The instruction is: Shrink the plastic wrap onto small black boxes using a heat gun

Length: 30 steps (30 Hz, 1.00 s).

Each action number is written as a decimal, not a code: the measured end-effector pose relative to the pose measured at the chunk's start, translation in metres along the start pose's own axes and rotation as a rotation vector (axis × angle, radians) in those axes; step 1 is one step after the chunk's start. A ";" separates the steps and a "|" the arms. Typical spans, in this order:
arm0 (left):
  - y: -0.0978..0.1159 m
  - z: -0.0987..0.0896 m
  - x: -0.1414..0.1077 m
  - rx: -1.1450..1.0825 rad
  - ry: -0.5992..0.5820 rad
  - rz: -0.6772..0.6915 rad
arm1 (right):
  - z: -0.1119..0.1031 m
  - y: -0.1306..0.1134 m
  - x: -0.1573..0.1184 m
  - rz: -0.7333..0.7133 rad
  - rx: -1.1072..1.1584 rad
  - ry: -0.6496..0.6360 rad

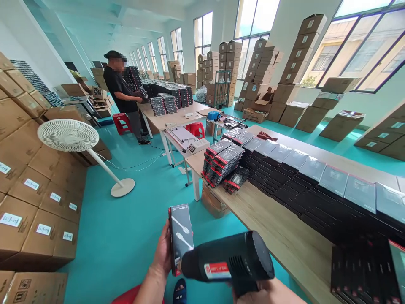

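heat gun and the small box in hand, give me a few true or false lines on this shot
1. The left hand holds a slim dark box upright. True.
2. The heat gun nozzle points at the box. True.
3. The white fan stands on the table. False: it stands on the teal floor.
4. The long table holds rows of dark boxes. True.
5. The other person sits on a red stool. False: they stand.

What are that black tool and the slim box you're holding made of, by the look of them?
The heat gun, gripped by the right hand, looks like matte black moulded plastic: slotted vents, a red and white label. The slim box in the left hand seems printed cardboard, perhaps under clear film, since its dark face shows a slight sheen.
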<state>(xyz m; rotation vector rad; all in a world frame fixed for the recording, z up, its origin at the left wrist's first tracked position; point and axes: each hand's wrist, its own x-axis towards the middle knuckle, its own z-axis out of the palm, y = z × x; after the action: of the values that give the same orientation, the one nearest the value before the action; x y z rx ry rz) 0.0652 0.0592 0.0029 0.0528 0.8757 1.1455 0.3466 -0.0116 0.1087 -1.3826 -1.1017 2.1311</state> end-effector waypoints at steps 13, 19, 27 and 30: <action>-0.008 -0.004 -0.004 0.033 -0.069 -0.214 | 0.000 -0.044 -0.004 -0.122 -0.320 -0.106; -0.011 -0.006 -0.011 0.088 -0.053 -0.246 | -0.003 -0.052 0.027 -0.173 0.159 0.094; -0.011 -0.007 -0.010 0.079 -0.045 -0.253 | -0.010 -0.070 0.029 -0.159 0.090 0.182; -0.010 -0.006 -0.011 0.071 -0.038 -0.243 | -0.004 -0.071 0.029 -0.149 0.104 0.074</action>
<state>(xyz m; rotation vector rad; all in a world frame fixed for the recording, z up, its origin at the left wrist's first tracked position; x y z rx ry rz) 0.0683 0.0437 0.0006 0.0251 0.8638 0.8837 0.3301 0.0536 0.1454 -1.2800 -1.0170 1.9872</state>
